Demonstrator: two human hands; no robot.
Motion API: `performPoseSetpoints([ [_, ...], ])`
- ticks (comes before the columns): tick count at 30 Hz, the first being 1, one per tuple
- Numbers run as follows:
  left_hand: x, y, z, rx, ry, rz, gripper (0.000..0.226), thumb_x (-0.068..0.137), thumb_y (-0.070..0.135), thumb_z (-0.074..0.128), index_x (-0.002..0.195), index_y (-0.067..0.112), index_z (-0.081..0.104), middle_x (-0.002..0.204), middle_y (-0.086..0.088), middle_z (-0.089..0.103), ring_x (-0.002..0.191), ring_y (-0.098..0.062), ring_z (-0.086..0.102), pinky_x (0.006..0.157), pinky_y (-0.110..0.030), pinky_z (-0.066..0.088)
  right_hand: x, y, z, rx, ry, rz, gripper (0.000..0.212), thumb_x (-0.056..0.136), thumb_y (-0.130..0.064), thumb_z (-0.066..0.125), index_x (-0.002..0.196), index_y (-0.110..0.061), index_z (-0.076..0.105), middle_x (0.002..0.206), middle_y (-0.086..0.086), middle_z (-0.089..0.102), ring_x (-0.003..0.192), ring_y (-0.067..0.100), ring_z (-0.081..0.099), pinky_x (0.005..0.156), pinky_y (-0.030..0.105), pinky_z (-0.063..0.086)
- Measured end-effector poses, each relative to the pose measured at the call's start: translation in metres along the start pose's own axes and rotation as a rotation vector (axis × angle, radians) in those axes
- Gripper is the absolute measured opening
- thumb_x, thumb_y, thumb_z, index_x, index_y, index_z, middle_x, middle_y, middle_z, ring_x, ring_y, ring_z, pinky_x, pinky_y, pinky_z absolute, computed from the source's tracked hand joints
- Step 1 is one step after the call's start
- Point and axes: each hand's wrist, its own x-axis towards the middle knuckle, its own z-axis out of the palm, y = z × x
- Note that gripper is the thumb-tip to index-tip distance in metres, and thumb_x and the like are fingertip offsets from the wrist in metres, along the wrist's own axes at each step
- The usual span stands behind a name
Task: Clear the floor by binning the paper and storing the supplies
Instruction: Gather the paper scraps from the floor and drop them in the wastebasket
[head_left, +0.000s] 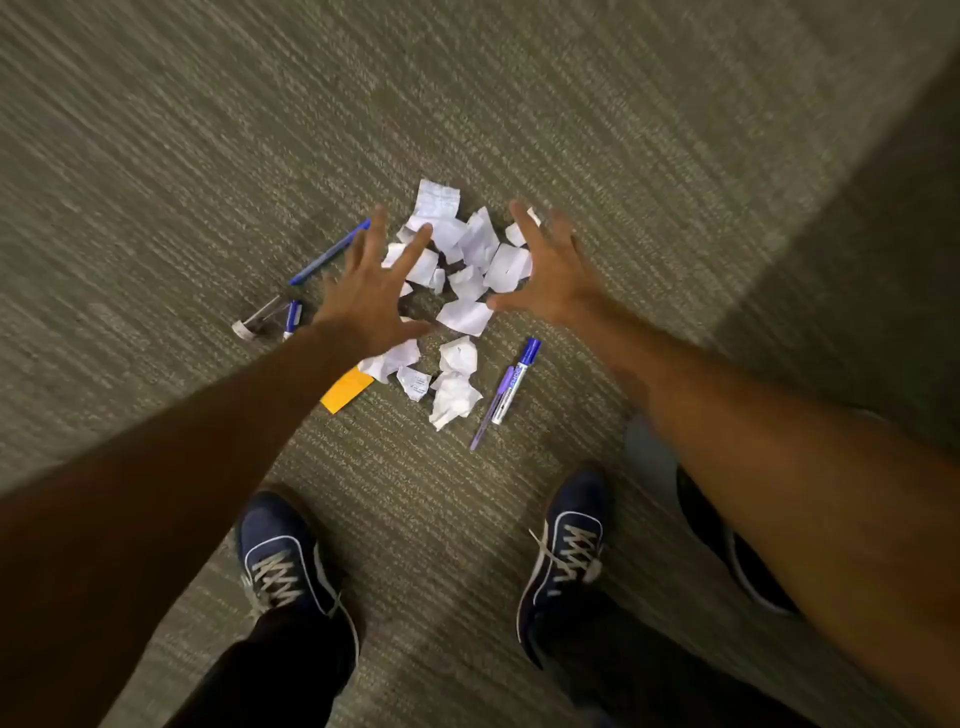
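Observation:
Several crumpled white paper scraps (470, 254) lie in a heap on the carpet (649, 156). My left hand (371, 291) hovers spread over the heap's left side, fingers apart, holding nothing. My right hand (553, 270) is spread over the right side, also empty. A blue pen (330, 253) lies left of the heap. A blue-capped white marker (517, 379) and a thin purple pen (491, 410) lie at the lower right. An orange sticky note (345, 389) lies below my left wrist. A small clear item with a blue cap (270, 317) lies at the far left.
My two dark blue lace-up shoes (283, 556) (569, 540) stand on the carpet just below the mess. A dark object (727, 545) sits at the right, partly behind my right forearm. The picture is motion-blurred.

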Motion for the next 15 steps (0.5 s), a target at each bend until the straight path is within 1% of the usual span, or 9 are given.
performPoseSetpoints([
  [2,0.017,-0.01,0.011,0.019,-0.023,-0.029,0.118,0.072,0.053,0.083,0.157,0.041,0.002,0.166,-0.019,-0.013,0.15,-0.047,0.01,0.103,-0.072,0.038,0.021,0.003,0.013,-0.062,0.007,-0.028,0.129,0.062,-0.059,0.087,0.159,-0.038,0.004,0.166,0.021,-0.002,0.152,0.044,0.012,0.113,0.06,0.035],
  [4,0.033,-0.017,0.022,0.073,-0.044,-0.085,0.116,0.072,0.058,0.08,0.157,0.041,0.003,0.166,-0.017,-0.009,0.15,-0.046,0.011,0.102,-0.075,0.035,0.036,0.005,0.026,-0.086,0.038,-0.014,0.132,0.06,-0.064,0.085,0.159,-0.038,0.001,0.165,0.02,-0.003,0.153,0.041,0.009,0.112,0.059,0.037],
  [6,0.044,-0.018,0.034,0.125,-0.033,-0.095,0.112,0.073,0.062,0.076,0.157,0.04,0.005,0.165,-0.02,-0.002,0.149,-0.046,0.012,0.101,-0.076,0.033,0.047,0.005,0.04,-0.117,0.08,-0.017,0.133,0.058,-0.071,0.082,0.159,-0.037,0.002,0.165,0.018,0.002,0.151,0.041,0.012,0.11,0.058,0.038],
  [9,0.054,-0.017,0.043,0.106,-0.014,-0.108,0.104,0.076,0.056,0.077,0.156,0.037,0.013,0.161,-0.023,0.01,0.145,-0.048,0.017,0.1,-0.073,0.038,0.055,0.004,0.055,-0.167,0.09,-0.002,0.127,0.056,-0.074,0.079,0.157,-0.04,0.01,0.16,0.014,0.014,0.146,0.039,0.02,0.102,0.056,0.046],
  [11,0.057,-0.013,0.045,0.113,0.015,-0.125,0.096,0.079,0.047,0.079,0.154,0.032,0.021,0.155,-0.024,0.021,0.14,-0.048,0.023,0.096,-0.068,0.044,0.056,0.003,0.06,-0.237,0.116,-0.023,0.116,0.06,-0.07,0.08,0.154,-0.039,0.02,0.155,0.014,0.022,0.14,0.038,0.029,0.092,0.053,0.05],
  [13,0.059,-0.009,0.047,0.116,0.045,-0.132,0.083,0.083,0.036,0.079,0.15,0.026,0.03,0.148,-0.024,0.029,0.137,-0.046,0.03,0.092,-0.064,0.048,0.055,0.003,0.062,-0.254,0.173,-0.068,0.092,0.07,-0.055,0.082,0.147,-0.033,0.036,0.146,0.013,0.032,0.13,0.035,0.039,0.083,0.049,0.055],
  [15,0.059,-0.005,0.048,0.089,0.065,-0.132,0.069,0.085,0.026,0.078,0.142,0.019,0.04,0.143,-0.023,0.036,0.133,-0.045,0.037,0.089,-0.062,0.049,0.054,0.003,0.063,-0.23,0.214,-0.123,0.066,0.081,-0.037,0.077,0.139,-0.027,0.048,0.136,0.012,0.041,0.121,0.032,0.047,0.079,0.045,0.057],
])
